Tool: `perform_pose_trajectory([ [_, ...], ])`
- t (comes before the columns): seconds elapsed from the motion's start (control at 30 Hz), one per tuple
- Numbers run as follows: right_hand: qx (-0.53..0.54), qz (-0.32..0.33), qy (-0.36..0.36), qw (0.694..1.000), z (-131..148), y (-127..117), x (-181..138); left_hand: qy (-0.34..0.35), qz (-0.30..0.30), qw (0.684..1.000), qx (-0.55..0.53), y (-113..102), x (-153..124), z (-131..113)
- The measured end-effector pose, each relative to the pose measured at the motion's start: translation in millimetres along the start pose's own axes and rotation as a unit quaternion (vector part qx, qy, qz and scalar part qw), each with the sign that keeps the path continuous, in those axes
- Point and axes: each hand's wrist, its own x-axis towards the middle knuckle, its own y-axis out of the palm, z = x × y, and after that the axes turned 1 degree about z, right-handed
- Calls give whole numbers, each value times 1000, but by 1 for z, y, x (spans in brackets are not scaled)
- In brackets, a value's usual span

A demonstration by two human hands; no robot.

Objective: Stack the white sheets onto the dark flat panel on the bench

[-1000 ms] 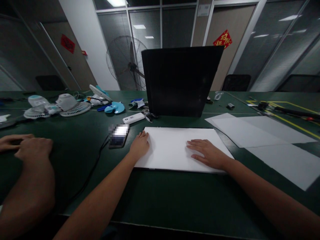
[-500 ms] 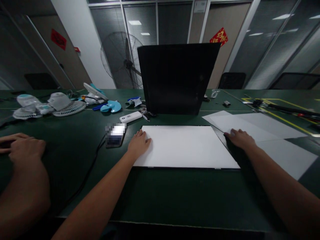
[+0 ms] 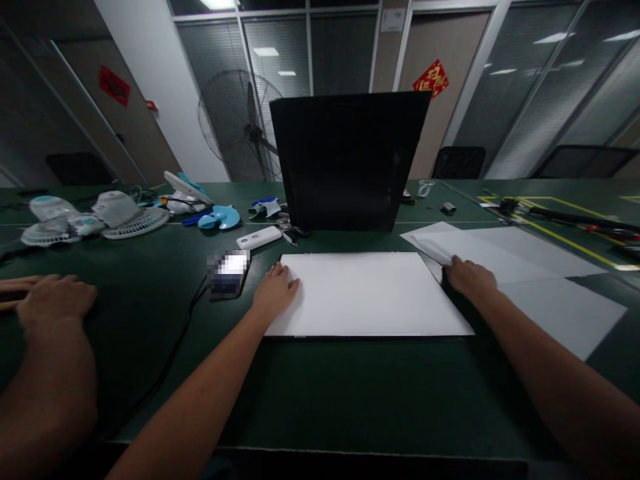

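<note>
Lying flat just back from the surface's (image 3: pixel 350 393) front edge, the white panel (image 3: pixel 355 293) has the L hand (image 3: pixel 273 295) on its L end, fingers outstretched, w/ R hand's (image 3: pixel 471 279) fingers curled at loose papers (image 3: pixel 530 255), can't tell if gripping.

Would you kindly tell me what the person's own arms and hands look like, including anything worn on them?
The left hand and right hand are ungloved. The left forearm and right forearm are bare, with no sleeve, watch or bracelet showing and no clear markings. The right fingers are too dim to check for rings.
</note>
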Motion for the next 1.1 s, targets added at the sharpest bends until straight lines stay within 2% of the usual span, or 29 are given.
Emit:
perform_pose_trajectory([
  [0.33, 39, -92, -13, 995, 19, -41, -27, 1, -8, 1000, 1, 1, 0, 0],
  [0.47, 90, -133, -35, 986, 44, -57, -46, -4, -10, 1000, -5, 2, 0, 0],
  [0.7, 166, -29, -156, 973, 114, -70, -110, 3, 7, 1000, -14, 5, 1, 2],
  [0.77, 228, 16, -221, 948, 127, -72, -127, 9, 8, 1000, -14, 5, 1, 3],
  [0.83, 306, 67, -305, 899, 133, -73, -137, 11, 6, 1000, -12, 6, 1, 3],
  [0.9, 338, 74, -357, 867, 132, -71, -136, 13, 4, 1000, -9, 7, 1, 4],
  [0.93, 323, 55, -366, 871, 128, -69, -132, 13, 4, 1000, -7, 7, 1, 4],
  [1.03, 192, -26, -343, 919, 109, -58, -106, 9, 4, 1000, -3, 7, 1, 3],
  [1.1, 105, -41, -327, 938, 94, -50, -86, 8, 5, 1000, -3, 6, 1, 3],
])
